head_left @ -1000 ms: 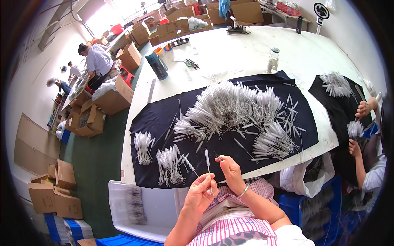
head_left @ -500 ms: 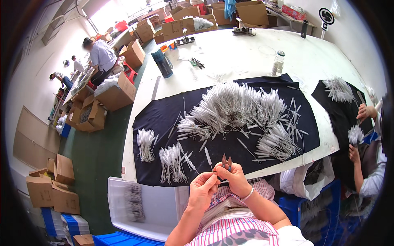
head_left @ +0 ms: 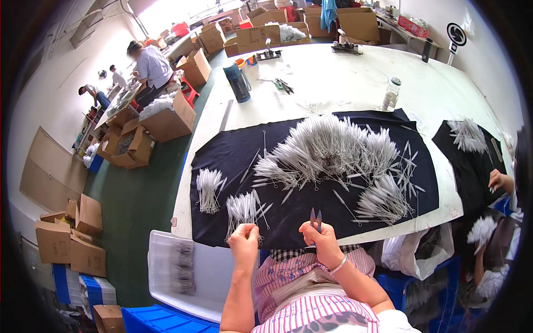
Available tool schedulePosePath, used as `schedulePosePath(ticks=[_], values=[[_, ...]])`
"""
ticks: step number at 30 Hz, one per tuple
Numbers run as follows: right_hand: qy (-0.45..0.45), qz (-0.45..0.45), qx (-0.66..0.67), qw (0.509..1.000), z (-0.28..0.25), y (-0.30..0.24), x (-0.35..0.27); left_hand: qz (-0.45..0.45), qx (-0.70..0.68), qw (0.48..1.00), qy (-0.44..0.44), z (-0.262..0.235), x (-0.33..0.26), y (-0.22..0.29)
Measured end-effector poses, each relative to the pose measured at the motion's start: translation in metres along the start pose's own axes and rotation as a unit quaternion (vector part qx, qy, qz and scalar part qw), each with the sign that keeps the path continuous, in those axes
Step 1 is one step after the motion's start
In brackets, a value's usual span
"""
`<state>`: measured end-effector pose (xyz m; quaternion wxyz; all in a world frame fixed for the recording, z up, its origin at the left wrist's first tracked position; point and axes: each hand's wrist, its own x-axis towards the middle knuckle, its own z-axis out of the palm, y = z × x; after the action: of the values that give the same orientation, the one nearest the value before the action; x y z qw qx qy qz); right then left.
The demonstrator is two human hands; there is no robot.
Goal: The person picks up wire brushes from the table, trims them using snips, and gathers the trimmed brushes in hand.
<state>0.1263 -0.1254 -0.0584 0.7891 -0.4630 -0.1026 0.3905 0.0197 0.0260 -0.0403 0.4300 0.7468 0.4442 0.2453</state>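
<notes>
My left hand [head_left: 244,243] is closed at the near edge of a bunch of white wire-handled brushes [head_left: 240,208]. A thin brush seems to rise from its fingertips, though the bunch behind makes it hard to make out. Held in my right hand [head_left: 325,240] are small pliers [head_left: 315,217], their dark pointed jaws upward and slightly apart. A large heap of white brushes [head_left: 327,144] lies farther back on the dark cloth [head_left: 288,222]. Smaller bunches of brushes rest at the left [head_left: 209,191] and the right [head_left: 383,200].
A blue bottle [head_left: 237,83], a glass jar [head_left: 391,94] and scissors [head_left: 284,86] stand or lie on the white table [head_left: 333,72]. Below its left edge is a white bin [head_left: 214,277]. At the right, a co-worker's hands [head_left: 497,180] are near another cloth with brushes.
My hands have moved apart; the left went leftward to the near bunch of brushes, the right stayed close with the pliers. The view has shifted slightly. The co-worker's upper hand has left the metal strip.
</notes>
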Motion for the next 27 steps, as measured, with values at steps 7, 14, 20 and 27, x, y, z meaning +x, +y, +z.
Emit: schedulePosePath(ticks=[7, 14, 20, 27], values=[[-0.016, 0.021, -0.011, 1.0, 0.002, 0.009, 0.0, 0.241, 0.168, 0.941, 0.17, -0.009, 0.017, -0.021], [0.017, -0.028, -0.019, 0.999, 0.008, -0.004, -0.001, -0.22, -0.469, 0.819, -0.248, 0.007, -0.02, 0.045], [0.017, -0.076, -0.069, 0.995, 0.0, -0.015, 0.0, -0.265, -0.464, 0.784, -0.315, 0.019, -0.034, 0.061], [0.038, -0.151, -0.175, 0.972, -0.011, -0.012, 0.0, -0.287, -0.47, 0.73, -0.405, 0.023, -0.038, 0.064]])
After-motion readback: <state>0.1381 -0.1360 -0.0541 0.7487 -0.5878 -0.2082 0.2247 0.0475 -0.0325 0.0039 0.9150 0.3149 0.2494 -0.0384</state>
